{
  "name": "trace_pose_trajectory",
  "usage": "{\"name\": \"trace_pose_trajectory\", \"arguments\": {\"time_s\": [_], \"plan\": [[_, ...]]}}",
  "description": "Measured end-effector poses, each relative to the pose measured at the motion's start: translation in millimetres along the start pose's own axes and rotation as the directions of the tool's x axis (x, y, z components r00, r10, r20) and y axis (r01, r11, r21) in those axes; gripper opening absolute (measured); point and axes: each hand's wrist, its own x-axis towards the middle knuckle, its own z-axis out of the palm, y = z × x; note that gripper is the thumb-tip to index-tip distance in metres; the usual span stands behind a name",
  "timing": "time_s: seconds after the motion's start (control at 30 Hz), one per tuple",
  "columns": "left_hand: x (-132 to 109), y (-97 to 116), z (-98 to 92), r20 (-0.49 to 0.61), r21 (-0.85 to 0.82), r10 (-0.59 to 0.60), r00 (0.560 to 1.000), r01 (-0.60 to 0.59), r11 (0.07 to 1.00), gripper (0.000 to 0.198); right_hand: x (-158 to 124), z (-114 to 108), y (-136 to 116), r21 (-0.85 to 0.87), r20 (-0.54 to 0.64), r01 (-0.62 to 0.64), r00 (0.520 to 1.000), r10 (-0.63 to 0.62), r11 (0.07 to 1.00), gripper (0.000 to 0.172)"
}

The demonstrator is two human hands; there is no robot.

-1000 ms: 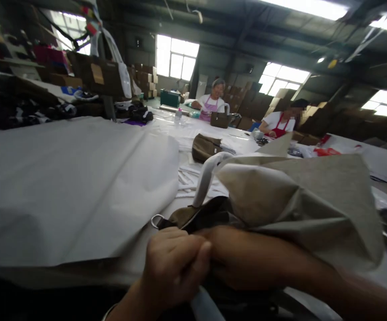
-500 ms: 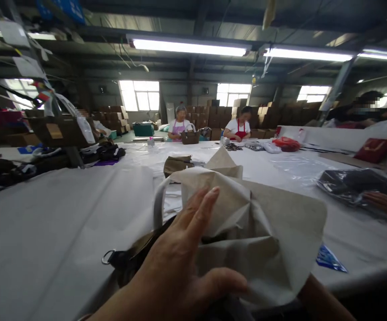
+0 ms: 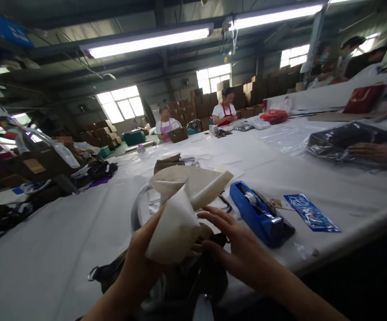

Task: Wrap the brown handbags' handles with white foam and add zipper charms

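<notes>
A crumpled beige paper sheet stands bunched up out of the opening of a dark brown handbag. My left hand is closed around the paper's left side, its fingers mostly hidden behind it. At the bag's right edge, my right hand has its thumb and curled fingers on either side of a dark tab beside the paper. A pale-wrapped handle arches up behind my left hand. On the bag's left end a metal ring shows. The lower part of the bag is dark and partly covered by my arms.
Right of my hands lie a blue tape dispenser and a blue packet. Another person's hand rests on a plastic-wrapped dark bag. Ahead lies a brown pouch. Two people work across the white table.
The paper, spread wide before, is now gathered into a narrower bunch. My right hand has come out from behind it to the bag's edge. The view has tilted, exposing the tape dispenser.
</notes>
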Motion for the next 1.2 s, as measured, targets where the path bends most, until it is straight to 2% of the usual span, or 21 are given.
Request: {"name": "trace_pose_trajectory", "arguments": {"time_s": [0.07,0.1,0.13,0.23,0.27,0.33,0.4,0.5,0.57,0.6,0.67,0.7,0.73,0.83,0.87,0.9,0.93,0.97,1.07,1.13,1.2], "plan": [[-5.2,-3.9,-10.7,0.118,0.084,0.065,0.991,-0.075,0.994,0.055,-6.7,6.0,10.0,-0.042,-0.016,-0.082,0.997,0.082,0.996,0.043],[-7.1,-5.4,-15.4,0.227,0.139,0.125,0.966,-0.16,0.977,0.055,-9.6,8.4,15.2,-0.001,-0.008,-0.106,0.994,0.106,0.994,0.035],[-8.4,-6.2,-19.6,0.361,0.188,0.183,0.914,-0.264,0.946,0.056,-11.8,9.9,19.9,0.055,0.007,-0.109,0.994,0.109,0.993,0.025],[-8.1,-2.7,-27.2,0.686,0.208,0.245,0.685,-0.507,0.836,0.06,-14.0,8.3,27.8,0.16,0.094,-0.08,0.993,0.066,0.984,0.01],[-7.0,-0.2,-27.8,0.735,0.199,0.234,0.637,-0.532,0.823,0.058,-13.5,6.9,28.7,0.179,0.106,-0.093,0.992,0.075,0.979,0.008],[-3.9,4.7,-26.4,0.779,0.173,0.191,0.597,-0.498,0.85,0.049,-11.9,6.1,29.7,0.304,0.104,-0.17,0.984,0.145,0.938,0.013],[0.7,7.2,-22.5,0.806,0.119,0.15,0.572,-0.406,0.906,0.034,-10.1,11.2,31.1,0.532,0.144,-0.274,0.962,0.233,0.801,0.03],[10.8,3.6,-13.9,0.85,0.073,0.074,0.521,-0.256,0.964,0.016,-7.5,29.7,31.4,0.828,0.222,-0.349,0.923,0.313,0.44,0.041],[16.8,-2.7,-5.0,0.856,0.095,0.008,0.517,-0.172,0.981,0.013,-5.4,44.4,28.9,0.93,0.212,-0.301,0.907,0.364,0.209,0.041],[18.5,-6.2,0.8,0.844,0.116,-0.024,0.536,-0.138,0.984,0.012,-4.2,51.1,27.1,0.956,0.2,-0.266,0.901,0.385,0.125,0.039],[18.5,-11.8,14.2,0.809,0.181,-0.091,0.581,-0.1,0.978,0.011,-1.4,61.7,24.3,0.975,0.188,-0.22,0.899,0.394,0.037,0.032],[17.3,-13.1,20.8,0.786,0.22,-0.121,0.606,-0.091,0.971,0.016,0.1,64.9,23.8,0.977,0.169,-0.206,0.908,0.382,0.057,0.028],[15.8,-13.1,26.3,0.766,0.251,-0.147,0.626,-0.082,0.965,0.022,1.6,66.5,24.1,0.974,0.125,-0.184,0.925,0.36,0.134,0.025],[13.0,-6.6,29.4,0.765,0.195,-0.106,0.636,-0.071,0.978,0.022,5.6,61.6,29.0,0.834,-0.096,-0.052,0.967,0.238,0.55,0.025],[13.1,-4.0,25.0,0.773,0.136,-0.067,0.63,-0.062,0.989,0.02,6.3,57.6,31.4,0.76,-0.15,-0.016,0.968,0.2,0.649,0.026],[13.5,-2.4,18.6,0.782,0.076,-0.028,0.623,-0.05,0.996,0.024,6.7,53.3,34.0,0.721,-0.173,0.0,0.969,0.179,0.693,0.026],[14.0,-2.2,11.0,0.784,0.031,-0.002,0.621,-0.037,0.999,0.028,6.7,49.3,36.4,0.735,-0.161,-0.008,0.97,0.185,0.678,0.026],[14.4,-3.9,3.4,0.781,0.006,0.007,0.624,-0.019,1.0,0.029,6.5,46.1,38.6,0.792,-0.119,-0.034,0.971,0.209,0.61,0.026],[13.0,-19.5,-7.1,0.776,0.004,-0.016,0.63,0.021,1.0,0.029,6.0,43.8,42.0,0.956,0.08,-0.148,0.962,0.262,0.253,0.024],[7.5,-33.7,3.4,0.774,0.007,-0.026,0.633,0.033,0.999,0.031,6.4,48.3,40.1,0.98,0.155,-0.184,0.946,0.284,0.078,0.024],[-2.1,-45.0,25.6,0.76,0.025,-0.033,0.649,0.021,0.999,0.033,7.3,55.3,34.5,0.985,0.159,-0.172,0.941,0.299,0.017,0.026]]}}
